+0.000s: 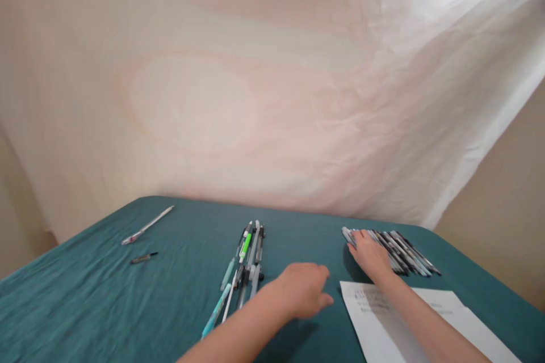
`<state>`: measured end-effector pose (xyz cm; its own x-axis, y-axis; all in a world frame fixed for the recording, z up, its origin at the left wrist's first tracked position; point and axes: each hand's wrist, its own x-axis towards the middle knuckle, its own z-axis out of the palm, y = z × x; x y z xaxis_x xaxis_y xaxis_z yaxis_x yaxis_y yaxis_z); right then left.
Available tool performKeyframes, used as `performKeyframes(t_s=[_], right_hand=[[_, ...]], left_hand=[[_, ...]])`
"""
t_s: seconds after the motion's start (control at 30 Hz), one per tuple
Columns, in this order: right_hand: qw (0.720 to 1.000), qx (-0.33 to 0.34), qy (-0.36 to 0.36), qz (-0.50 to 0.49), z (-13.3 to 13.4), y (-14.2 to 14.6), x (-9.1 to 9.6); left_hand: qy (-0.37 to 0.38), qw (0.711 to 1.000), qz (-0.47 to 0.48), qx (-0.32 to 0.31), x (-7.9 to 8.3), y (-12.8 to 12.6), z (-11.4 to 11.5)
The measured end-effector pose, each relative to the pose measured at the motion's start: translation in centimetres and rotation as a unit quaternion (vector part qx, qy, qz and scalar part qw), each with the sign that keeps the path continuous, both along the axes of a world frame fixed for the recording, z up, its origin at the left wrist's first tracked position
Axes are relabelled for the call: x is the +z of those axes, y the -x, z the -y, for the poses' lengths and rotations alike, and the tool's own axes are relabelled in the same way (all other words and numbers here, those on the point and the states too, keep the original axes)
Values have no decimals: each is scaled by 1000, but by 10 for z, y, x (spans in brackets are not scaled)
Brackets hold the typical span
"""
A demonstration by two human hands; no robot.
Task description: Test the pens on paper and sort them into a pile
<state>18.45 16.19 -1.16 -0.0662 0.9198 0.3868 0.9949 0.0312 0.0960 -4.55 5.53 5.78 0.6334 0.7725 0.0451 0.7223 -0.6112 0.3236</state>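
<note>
My left hand (304, 290) hovers over the cloth in the middle, thumb and fingers apart, with nothing visible in it. To its left lie pens and markers in a long group, among them a bright green marker (245, 247) and a light blue pen (216, 311). My left forearm hides part of this group. On the right, my right hand (369, 253) rests over the left end of a slanted row of pens (404, 249). Its fingers are stretched out and touch the pens there. The hand covers several of them.
White paper sheets (387, 326) with writing lie under my right forearm. At the left are a long white pen (149, 226) and a short dark pen (143, 258). A green cloth (106, 306) covers the table; a pale hanging sheet (255, 96) stands behind it.
</note>
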Motion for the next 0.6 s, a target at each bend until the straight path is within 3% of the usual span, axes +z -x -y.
performKeyframes(t_s=[0.1,0.17,0.23,0.33,0.47,0.6], right_hand=[[997,62,-11,-33,7,18,2],[988,127,23,-87,12,40,3],[967,193,75,-147,17,69,4],[933,237,130,-236,25,120,5],[909,247,168,-290,31,183,7],[927,184,184,-268,29,219,9]], left_hand=[[-8,998,14,54,19,42,-22],[-41,990,10,138,27,68,-35],[-37,974,-27,222,32,91,-43],[-7,960,-66,271,32,116,-49],[11,954,-81,288,27,133,-51],[22,953,-84,291,24,136,-51]])
